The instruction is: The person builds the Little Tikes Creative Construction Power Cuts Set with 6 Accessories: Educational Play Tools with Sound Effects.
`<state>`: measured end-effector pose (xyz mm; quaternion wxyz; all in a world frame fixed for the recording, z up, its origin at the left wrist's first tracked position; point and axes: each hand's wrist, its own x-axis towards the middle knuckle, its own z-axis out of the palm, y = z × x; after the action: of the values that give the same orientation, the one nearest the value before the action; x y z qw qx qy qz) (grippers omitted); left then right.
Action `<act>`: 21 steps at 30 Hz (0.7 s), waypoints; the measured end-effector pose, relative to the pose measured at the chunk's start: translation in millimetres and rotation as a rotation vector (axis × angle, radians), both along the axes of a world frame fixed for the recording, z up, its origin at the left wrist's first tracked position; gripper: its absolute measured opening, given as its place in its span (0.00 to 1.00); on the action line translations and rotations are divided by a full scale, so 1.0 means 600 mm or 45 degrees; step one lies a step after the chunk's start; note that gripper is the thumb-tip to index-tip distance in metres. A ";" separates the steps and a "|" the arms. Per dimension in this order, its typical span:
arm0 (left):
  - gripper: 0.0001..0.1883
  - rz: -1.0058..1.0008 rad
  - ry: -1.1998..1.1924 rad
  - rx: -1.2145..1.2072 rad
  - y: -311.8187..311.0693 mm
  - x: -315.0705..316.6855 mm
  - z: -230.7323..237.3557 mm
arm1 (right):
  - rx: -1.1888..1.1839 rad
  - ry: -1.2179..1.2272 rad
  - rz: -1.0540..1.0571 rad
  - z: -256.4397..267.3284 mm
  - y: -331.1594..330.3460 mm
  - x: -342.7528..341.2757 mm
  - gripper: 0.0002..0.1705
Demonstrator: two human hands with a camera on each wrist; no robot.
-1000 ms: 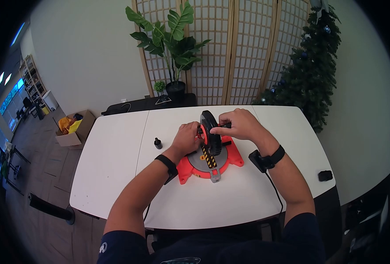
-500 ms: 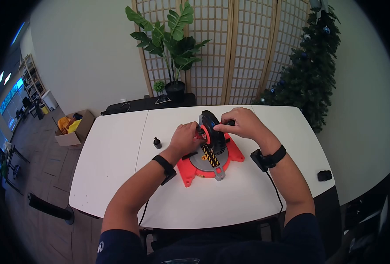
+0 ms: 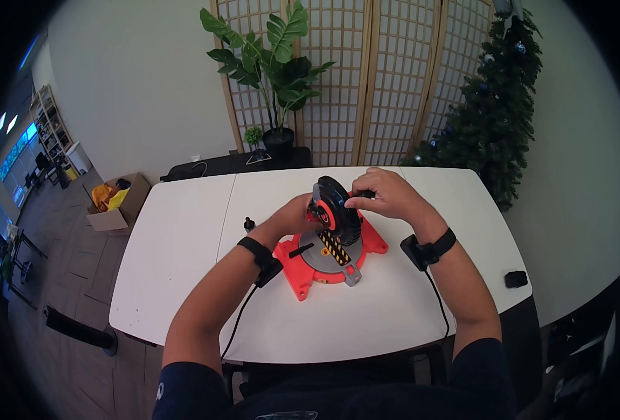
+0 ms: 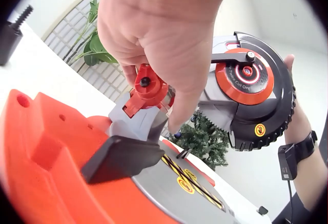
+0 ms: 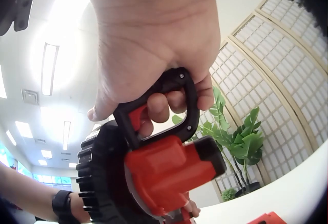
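As hands [image 3: 296, 215] [image 3: 390, 197] hold it, the saw [image 3: 336, 213] sits between.

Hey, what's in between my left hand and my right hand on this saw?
In the head view, the black blade guard lies between your left hand and right hand, its red disc on the left side.

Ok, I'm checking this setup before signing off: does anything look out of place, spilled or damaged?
Nothing visibly spilled or damaged. One mild oddity: the small black cylindrical piece with a threaded stem sits loose on the white table, apart from the red, grey and black miter saw, perhaps an unfitted part.
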<state>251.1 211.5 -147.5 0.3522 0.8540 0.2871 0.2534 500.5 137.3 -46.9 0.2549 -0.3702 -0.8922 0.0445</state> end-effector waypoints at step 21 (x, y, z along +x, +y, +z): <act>0.21 0.107 0.039 0.043 -0.007 0.000 -0.011 | -0.084 -0.073 -0.121 -0.007 -0.001 0.002 0.25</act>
<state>251.4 207.5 -153.9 0.3222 0.8509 0.3238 0.2595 501.7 136.7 -51.4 0.2186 -0.4214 -0.8786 0.0509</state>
